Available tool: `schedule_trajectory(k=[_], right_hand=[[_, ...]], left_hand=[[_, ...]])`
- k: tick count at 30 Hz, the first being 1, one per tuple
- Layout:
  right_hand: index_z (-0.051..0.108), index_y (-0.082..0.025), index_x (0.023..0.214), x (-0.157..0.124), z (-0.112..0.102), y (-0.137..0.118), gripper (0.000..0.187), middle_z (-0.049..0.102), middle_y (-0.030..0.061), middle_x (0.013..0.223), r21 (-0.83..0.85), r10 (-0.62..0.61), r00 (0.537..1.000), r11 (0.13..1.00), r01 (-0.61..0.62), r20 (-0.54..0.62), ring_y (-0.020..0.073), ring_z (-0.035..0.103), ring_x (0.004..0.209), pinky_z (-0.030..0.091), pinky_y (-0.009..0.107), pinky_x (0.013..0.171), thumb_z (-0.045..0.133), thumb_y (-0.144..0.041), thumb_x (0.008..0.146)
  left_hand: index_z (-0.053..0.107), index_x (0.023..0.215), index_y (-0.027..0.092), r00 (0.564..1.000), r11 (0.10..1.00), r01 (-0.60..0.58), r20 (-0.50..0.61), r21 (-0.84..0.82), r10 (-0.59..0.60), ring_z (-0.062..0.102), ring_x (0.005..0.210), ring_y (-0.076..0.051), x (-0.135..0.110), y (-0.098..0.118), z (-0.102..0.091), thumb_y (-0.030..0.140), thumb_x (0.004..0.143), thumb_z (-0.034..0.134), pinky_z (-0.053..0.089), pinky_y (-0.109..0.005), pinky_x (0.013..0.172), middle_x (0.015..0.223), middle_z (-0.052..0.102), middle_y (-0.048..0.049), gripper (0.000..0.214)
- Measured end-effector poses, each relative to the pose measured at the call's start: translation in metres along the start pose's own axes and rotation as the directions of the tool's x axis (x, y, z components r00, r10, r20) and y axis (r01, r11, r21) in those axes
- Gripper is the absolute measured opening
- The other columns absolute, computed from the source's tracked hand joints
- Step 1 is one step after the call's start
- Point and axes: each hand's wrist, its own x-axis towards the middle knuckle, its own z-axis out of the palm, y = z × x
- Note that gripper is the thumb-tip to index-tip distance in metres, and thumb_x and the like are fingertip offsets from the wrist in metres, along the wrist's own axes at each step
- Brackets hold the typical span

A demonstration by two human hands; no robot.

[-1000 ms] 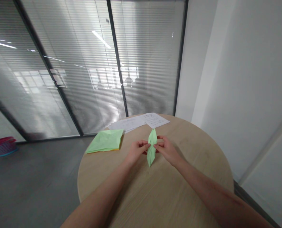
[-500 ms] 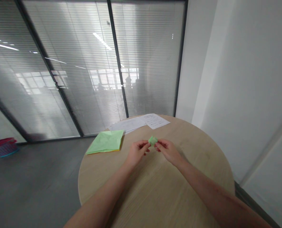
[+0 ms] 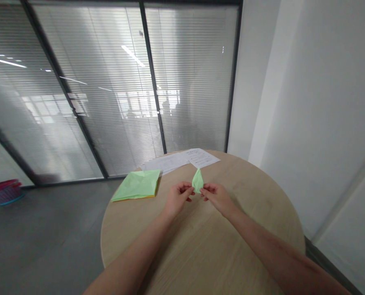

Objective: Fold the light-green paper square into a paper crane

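Between my two hands is a small folded piece of light green paper [image 3: 197, 180], its pointed tip facing away from me. My left hand [image 3: 179, 196] pinches its left edge between thumb and fingers. On the opposite edge, my right hand [image 3: 215, 196] pinches the paper the same way. Both hands are over the middle of the round wooden table [image 3: 200, 250]. The lower part of the folded paper is partly covered by my fingertips. To the left of my hands lies a stack of green paper sheets [image 3: 137, 184], with a yellow edge showing underneath.
Several white printed sheets [image 3: 200, 157] lie at the table's far edge. Beyond it stands a glass partition with blinds [image 3: 121, 90]. A white wall [image 3: 317, 102] rises on the right. A red and blue basket [image 3: 4, 191] sits on the grey floor at the far left.
The small green paper has opened upward: a tall pointed flap now stands where a short, compact shape was. Both hands keep their pinch and have barely moved.
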Motion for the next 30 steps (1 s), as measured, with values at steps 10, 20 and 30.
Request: schedule_trajectory(k=[10, 20, 30], right_hand=[[0.069, -0.021, 0.102, -0.0018, -0.0002, -0.0065, 0.037, 0.073, 0.0036, 0.084, 0.115, 0.119, 0.991, 0.985, -0.125, 0.059, 0.0166, 0.064, 0.068, 0.049, 0.027, 0.06, 0.074, -0.042, 0.072], [0.068, -0.018, 0.082, -0.0052, 0.0034, -0.0079, 0.031, 0.07, 0.0038, 0.078, 0.118, 0.173, 0.984, 0.977, -0.178, 0.052, 0.0163, 0.064, 0.067, 0.049, 0.026, 0.057, 0.076, -0.046, 0.07], [0.061, -0.018, 0.075, -0.0039, 0.0018, -0.0046, 0.034, 0.065, 0.0013, 0.066, 0.072, 0.179, 0.978, 0.98, -0.187, 0.106, 0.0143, 0.061, 0.058, 0.048, 0.025, 0.053, 0.075, -0.049, 0.071]], left_hand=[[0.065, 0.117, 0.014, 0.999, 0.996, 0.039, 0.035, -0.085, -0.037, 0.068, 0.075, -0.018, -0.0008, 0.0021, 0.0005, 0.04, 0.073, 0.076, 0.054, -0.026, 0.061, 0.083, 0.073, -0.0057, 0.052], [0.075, 0.083, 0.012, 0.992, 0.998, 0.066, 0.108, -0.008, -0.065, 0.062, 0.065, -0.015, -0.0016, -0.0004, -0.002, 0.048, 0.078, 0.072, 0.051, -0.025, 0.058, 0.076, 0.072, -0.0076, 0.037], [0.072, 0.082, 0.014, 0.995, 0.998, 0.066, 0.071, -0.018, -0.065, 0.059, 0.065, -0.014, -0.0034, 0.0039, -0.0004, 0.048, 0.075, 0.072, 0.049, -0.024, 0.055, 0.074, 0.067, -0.0039, 0.035]])
